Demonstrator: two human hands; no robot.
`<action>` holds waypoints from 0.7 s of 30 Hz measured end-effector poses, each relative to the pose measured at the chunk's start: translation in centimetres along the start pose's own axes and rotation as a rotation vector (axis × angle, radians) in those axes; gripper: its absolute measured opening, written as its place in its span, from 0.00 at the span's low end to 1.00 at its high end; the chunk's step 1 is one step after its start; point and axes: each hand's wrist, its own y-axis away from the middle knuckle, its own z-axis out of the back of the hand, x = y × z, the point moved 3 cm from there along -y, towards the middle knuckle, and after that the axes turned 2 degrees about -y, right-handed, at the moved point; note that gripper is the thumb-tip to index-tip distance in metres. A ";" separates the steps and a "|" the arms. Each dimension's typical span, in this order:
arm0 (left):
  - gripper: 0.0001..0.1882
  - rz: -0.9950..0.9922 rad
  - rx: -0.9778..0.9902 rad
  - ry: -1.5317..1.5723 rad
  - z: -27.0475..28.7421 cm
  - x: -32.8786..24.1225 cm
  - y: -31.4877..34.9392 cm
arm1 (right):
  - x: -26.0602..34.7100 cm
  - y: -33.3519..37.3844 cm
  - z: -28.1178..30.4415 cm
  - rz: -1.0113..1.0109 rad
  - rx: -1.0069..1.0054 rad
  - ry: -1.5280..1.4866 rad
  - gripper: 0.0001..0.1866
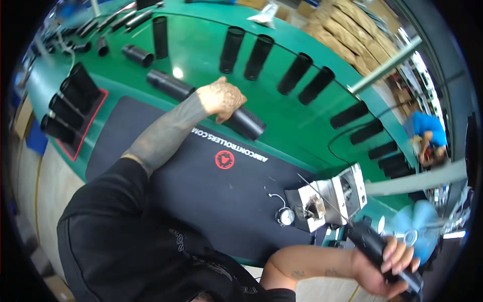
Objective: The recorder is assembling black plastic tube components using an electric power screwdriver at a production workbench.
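Observation:
My left hand point(221, 99) reaches across the green table, its fingers curled over a long black cylinder point(247, 123) with a textured end. The cylinder lies along the far edge of the dark mat; its middle is hidden under my hand and forearm. At the lower right, my right hand point(386, 267) is closed around a black powered screwdriver point(368, 243). Its long thin bit points up and left, passing over an open white box point(322, 201). Next to the box, on the mat, sits a small round silver part point(285, 216) with a short white wire.
Several upright black tubes point(259, 57) line the far side of the table. More tubes stand in a red-edged holder point(80, 123) at the left. A dark mat point(201, 201) covers the near table. A blue fan point(413, 231) and a person in blue point(427, 128) are at the right.

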 end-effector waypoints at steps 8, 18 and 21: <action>0.47 0.119 -0.605 0.698 1.5 3.8 -2.8 | 2.1 0.0 -0.4 -0.066 0.070 -0.031 0.18; 0.27 0.736 -0.796 1.534 -3.8 7.2 -16.5 | 2.8 0.4 1.6 -0.246 0.124 0.273 0.21; 0.16 0.823 -0.907 1.415 -3.6 8.8 -15.5 | 0.4 0.6 0.1 -0.167 0.130 0.272 0.18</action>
